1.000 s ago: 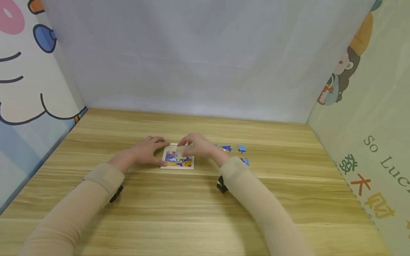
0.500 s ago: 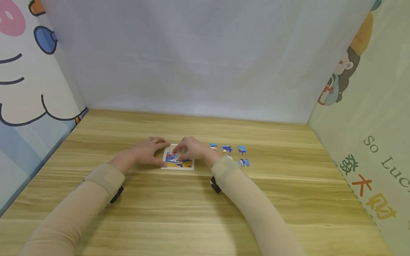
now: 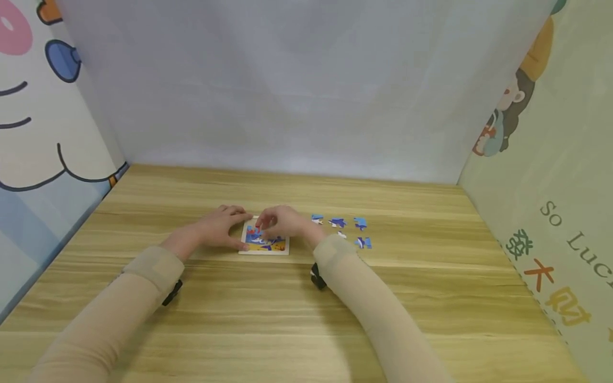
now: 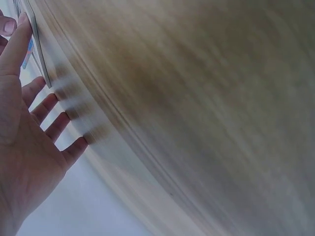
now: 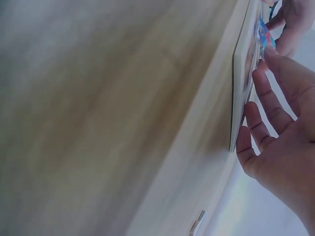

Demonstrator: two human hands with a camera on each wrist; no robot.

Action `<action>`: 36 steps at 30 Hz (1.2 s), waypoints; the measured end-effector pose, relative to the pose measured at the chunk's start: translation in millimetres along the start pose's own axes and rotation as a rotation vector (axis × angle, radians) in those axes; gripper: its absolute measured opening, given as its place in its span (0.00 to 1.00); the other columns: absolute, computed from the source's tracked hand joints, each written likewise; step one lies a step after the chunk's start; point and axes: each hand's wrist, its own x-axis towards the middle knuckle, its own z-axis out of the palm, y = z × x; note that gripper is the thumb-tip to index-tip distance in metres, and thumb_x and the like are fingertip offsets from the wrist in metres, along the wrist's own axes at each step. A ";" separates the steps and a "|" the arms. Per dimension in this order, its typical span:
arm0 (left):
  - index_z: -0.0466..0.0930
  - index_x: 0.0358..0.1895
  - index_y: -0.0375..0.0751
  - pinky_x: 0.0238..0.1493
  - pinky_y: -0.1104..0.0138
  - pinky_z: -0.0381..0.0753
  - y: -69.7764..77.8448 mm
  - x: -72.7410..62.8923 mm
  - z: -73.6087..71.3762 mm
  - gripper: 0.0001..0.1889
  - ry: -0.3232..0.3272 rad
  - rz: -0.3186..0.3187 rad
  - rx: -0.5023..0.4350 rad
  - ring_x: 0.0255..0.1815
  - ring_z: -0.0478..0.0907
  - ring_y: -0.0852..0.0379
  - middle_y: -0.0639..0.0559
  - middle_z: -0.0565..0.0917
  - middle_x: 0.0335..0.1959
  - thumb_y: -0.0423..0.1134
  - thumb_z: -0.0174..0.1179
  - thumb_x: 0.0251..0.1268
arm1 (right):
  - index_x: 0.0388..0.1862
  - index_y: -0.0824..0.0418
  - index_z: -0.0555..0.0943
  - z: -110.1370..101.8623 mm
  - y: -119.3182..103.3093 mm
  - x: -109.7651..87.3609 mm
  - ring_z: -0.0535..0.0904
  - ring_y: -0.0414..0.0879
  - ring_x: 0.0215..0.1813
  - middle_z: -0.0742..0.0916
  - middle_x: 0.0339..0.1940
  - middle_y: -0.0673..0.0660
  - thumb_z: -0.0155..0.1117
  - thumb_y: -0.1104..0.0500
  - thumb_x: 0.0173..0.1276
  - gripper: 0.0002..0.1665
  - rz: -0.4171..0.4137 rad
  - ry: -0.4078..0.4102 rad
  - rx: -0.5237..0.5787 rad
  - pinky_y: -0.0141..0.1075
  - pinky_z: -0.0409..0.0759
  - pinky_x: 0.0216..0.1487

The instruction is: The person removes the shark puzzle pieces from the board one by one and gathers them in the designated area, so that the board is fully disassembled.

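Observation:
A small jigsaw puzzle tray (image 3: 264,252) with a pale rim lies on the table, its lower part filled with blue and yellow picture pieces. My left hand (image 3: 216,225) spans the tray's left side, thumb at the near corner and index finger at the far one. Its other fingers are spread, their tips at the tabletop in the left wrist view. Over the tray, my right hand (image 3: 286,221) pinches a blue-and-red puzzle piece (image 5: 266,38), which looks tilted in the right wrist view. The right fingers partly hide the tray's upper right.
Several loose puzzle pieces lie right of the tray, among them a dark blue one (image 3: 337,222), a light blue one (image 3: 360,223) and a blue-and-white one (image 3: 363,243). A pale cloth (image 3: 297,106) hangs behind the wooden table (image 3: 239,330).
My right hand has shifted left and slightly lower over the tray, uncovering more loose pieces beside it. The left hand has kept its place at the tray's left side.

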 end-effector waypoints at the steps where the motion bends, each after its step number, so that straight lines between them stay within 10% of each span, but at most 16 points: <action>1: 0.58 0.72 0.42 0.65 0.38 0.57 0.5 -0.4 -0.1 0.48 -0.001 0.000 0.002 0.70 0.53 0.33 0.37 0.59 0.70 0.66 0.61 0.53 | 0.47 0.52 0.80 0.4 -0.4 0.0 0.78 0.41 0.43 0.83 0.41 0.48 0.68 0.59 0.61 0.15 0.004 0.000 0.015 0.30 0.78 0.45; 19: 0.60 0.71 0.39 0.64 0.39 0.59 3.0 -4.2 6.4 0.47 0.020 0.025 -0.016 0.68 0.56 0.33 0.36 0.61 0.69 0.63 0.63 0.53 | 0.41 0.55 0.80 5.1 -6.3 -5.4 0.80 0.41 0.34 0.85 0.32 0.51 0.65 0.62 0.63 0.08 0.028 0.038 0.115 0.30 0.79 0.37; 36: 0.59 0.71 0.41 0.64 0.39 0.60 0.6 0.2 0.6 0.46 0.022 0.015 0.020 0.68 0.56 0.33 0.36 0.61 0.69 0.63 0.63 0.53 | 0.43 0.56 0.81 -38.5 -5.7 -20.5 0.81 0.42 0.44 0.86 0.39 0.52 0.65 0.60 0.64 0.09 0.007 0.077 0.032 0.33 0.78 0.46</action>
